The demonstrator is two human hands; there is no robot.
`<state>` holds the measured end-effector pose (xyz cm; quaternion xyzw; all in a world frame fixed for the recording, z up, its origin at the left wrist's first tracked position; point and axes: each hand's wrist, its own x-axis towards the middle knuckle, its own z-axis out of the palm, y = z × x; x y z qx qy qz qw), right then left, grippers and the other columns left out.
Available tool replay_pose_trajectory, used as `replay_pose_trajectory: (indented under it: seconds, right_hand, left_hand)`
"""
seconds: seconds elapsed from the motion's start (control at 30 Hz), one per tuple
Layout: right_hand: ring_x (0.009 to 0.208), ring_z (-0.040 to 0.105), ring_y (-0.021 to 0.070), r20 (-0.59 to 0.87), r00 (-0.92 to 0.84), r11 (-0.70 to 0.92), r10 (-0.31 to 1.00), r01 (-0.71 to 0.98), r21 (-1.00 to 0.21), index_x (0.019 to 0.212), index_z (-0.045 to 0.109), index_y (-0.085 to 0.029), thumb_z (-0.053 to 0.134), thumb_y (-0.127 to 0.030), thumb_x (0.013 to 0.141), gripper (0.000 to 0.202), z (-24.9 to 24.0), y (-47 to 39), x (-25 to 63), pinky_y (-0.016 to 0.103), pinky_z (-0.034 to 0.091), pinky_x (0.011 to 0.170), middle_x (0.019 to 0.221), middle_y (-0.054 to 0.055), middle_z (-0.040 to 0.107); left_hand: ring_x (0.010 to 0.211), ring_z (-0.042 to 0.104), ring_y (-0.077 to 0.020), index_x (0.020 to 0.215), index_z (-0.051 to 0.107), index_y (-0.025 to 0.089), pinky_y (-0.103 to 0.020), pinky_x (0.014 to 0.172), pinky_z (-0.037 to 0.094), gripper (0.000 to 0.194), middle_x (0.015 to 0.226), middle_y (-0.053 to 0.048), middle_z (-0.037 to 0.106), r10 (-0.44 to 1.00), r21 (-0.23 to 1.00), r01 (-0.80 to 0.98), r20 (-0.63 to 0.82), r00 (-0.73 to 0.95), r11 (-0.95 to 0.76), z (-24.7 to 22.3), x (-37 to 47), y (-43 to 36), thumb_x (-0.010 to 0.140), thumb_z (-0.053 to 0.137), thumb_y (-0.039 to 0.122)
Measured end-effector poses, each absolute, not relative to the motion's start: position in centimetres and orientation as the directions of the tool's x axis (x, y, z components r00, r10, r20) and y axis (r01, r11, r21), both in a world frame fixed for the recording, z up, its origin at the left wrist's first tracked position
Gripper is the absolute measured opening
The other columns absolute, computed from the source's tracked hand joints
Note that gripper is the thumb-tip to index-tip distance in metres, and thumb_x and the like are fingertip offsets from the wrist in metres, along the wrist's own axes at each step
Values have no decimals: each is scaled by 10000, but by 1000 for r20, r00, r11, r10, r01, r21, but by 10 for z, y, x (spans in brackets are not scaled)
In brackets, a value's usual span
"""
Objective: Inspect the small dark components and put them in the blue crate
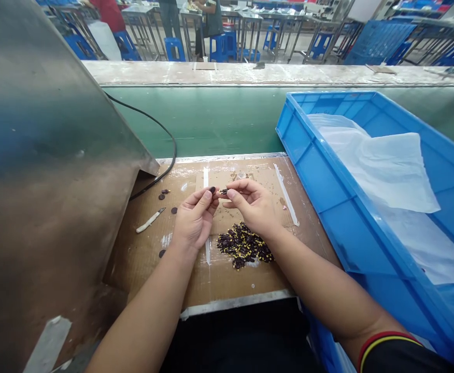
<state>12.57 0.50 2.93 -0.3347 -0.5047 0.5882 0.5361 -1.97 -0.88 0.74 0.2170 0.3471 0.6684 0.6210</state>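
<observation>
Between thumb and fingers, my left hand point(195, 217) pinches a small dark round disc point(212, 190). Just to its right, my right hand point(253, 204) grips a small black part with yellow ends point(223, 191). The fingertips of both hands are close together above the cardboard. Below my right hand lies a pile of small black parts with yellow tips point(244, 244). Several dark discs point(161, 197) are scattered left of my left hand, and a white-handled knife point(150, 220) lies beside them.
A large blue crate point(328, 176) with white sheets point(382, 166) stands at the right. A metal housing point(56, 171) fills the left side, with a black cable point(149, 115) curving from it. Behind the cardboard point(192, 285) runs a green belt point(219, 122).
</observation>
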Motion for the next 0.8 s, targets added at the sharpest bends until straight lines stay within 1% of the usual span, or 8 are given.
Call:
replay_pose_trajectory:
  seconds: [0.1,0.27,0.4,0.53,0.7,0.8]
  right_hand:
    - [873,726,156,158,-218,88,963,-301,-950,987,673,-206,769,-422,850,274,25,6,127,340,654,846,966,34,737]
    - [879,725,154,178,-236,110,955,-275,-955,991,682,-216,755,-396,864,233,20,7,127,341,648,867,963,28,741]
    - [915,730,168,179,-208,123,962,-255,-959,996,701,-212,766,-391,854,238,18,8,126,358,643,879,988,38,752]
    - [927,739,175,217,-165,182,962,-205,-962,1012,732,-207,786,-343,837,229,17,6,124,378,631,910,997,47,770]
    - [948,752,177,264,-165,231,950,-195,-953,1011,757,-206,773,-280,852,176,16,3,122,380,625,919,1022,53,787]
    - [948,752,176,255,-170,222,952,-194,-956,1001,762,-212,775,-289,853,168,16,3,122,381,623,918,1022,51,791]
  left_hand:
    - [905,709,-140,896,790,154,-254,900,569,278,971,-77,764,985,770,-638,-103,-141,-11,7,-17,-9,672,925,249]
    - [896,709,-142,886,793,151,-264,908,573,265,948,-74,764,981,797,-603,-86,-176,-39,6,-15,-9,673,922,242]
    - [873,710,-131,866,788,142,-233,873,577,267,929,-67,763,978,751,-661,-139,-156,2,6,-18,-9,651,929,217]
    - [848,704,-114,863,782,124,-211,859,576,271,924,-61,761,968,691,-723,-193,-160,18,7,-21,-8,643,926,189]
    - [872,702,-125,859,779,114,-218,871,574,252,930,-68,759,969,679,-734,-186,-163,7,9,-22,-8,658,912,186]
    - [873,701,-124,855,779,117,-213,872,571,240,928,-66,758,972,685,-729,-170,-164,-3,10,-21,-9,665,907,187]
